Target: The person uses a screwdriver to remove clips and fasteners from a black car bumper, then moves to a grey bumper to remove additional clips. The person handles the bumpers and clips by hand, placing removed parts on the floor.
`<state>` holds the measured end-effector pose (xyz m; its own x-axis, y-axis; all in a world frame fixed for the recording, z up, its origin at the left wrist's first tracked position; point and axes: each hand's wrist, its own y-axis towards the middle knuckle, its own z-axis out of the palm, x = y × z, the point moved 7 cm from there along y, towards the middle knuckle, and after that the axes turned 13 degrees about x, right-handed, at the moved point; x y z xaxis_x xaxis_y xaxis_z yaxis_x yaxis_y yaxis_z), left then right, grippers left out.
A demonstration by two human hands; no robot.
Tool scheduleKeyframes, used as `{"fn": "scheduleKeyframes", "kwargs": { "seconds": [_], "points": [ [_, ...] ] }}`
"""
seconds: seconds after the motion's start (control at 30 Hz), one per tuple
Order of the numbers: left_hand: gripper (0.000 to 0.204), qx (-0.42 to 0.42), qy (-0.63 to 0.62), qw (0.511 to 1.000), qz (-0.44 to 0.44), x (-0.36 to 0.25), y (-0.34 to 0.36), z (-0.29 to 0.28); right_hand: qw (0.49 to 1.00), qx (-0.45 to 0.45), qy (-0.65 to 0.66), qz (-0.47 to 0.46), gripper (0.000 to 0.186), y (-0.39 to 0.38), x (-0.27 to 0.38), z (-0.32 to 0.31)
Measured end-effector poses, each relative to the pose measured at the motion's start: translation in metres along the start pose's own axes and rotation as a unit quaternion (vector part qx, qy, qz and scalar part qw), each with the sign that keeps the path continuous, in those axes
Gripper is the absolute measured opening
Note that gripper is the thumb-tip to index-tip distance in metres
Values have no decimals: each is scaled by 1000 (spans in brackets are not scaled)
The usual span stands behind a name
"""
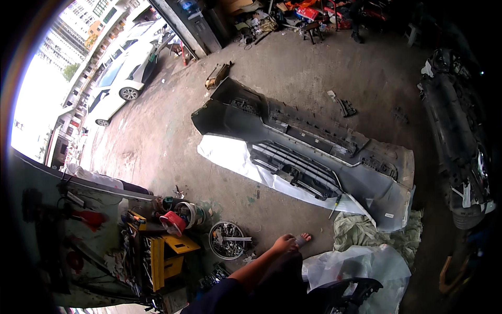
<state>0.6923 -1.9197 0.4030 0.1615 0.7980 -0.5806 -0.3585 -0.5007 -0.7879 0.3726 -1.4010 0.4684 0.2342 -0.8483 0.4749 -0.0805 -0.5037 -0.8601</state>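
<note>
My left hand (pixel 284 243) is closed near my bare toes (pixel 306 236), at the lower middle; what is in its fingers, if anything, is too small to make out. My right hand is not visible. Above it lies a large dark bumper cover (pixel 314 131) with a slatted grille (pixel 293 167), on a white sheet (pixel 225 154). A screwdriver (pixel 335 206) rests at the grille's lower end. A round metal tray of bolts (pixel 219 240) is left of my hand.
A tool chest with yellow drawers (pixel 157 261) and buckets (pixel 172 222) stand lower left. Crumpled plastic sheeting (pixel 355 261) lies lower right, another car part (pixel 452 131) along the right. Clutter and a person's leg (pixel 357 29) are at the back; a white car (pixel 117 73) is outside.
</note>
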Motion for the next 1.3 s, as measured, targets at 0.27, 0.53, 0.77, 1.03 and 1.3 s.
{"fn": "scheduleKeyframes", "kwargs": {
  "seconds": [0.27,0.53,0.77,1.03,1.3],
  "points": [
    [47,-33,198,972,-122,27,-52,-31,991,57,-111,-52,34,-20,16,-18],
    [33,-179,134,943,-247,233,-222,-152,924,102,-227,-290,27,60,52,-55],
    [34,-195,162,856,-451,408,-385,-164,990,94,95,54,17,179,154,-60],
    [38,-264,208,923,-189,321,-223,-255,982,137,-132,18,20,293,371,24],
    [23,-438,-276,850,-101,170,-258,-381,958,179,-221,34,23,362,521,140]
  ]
}}
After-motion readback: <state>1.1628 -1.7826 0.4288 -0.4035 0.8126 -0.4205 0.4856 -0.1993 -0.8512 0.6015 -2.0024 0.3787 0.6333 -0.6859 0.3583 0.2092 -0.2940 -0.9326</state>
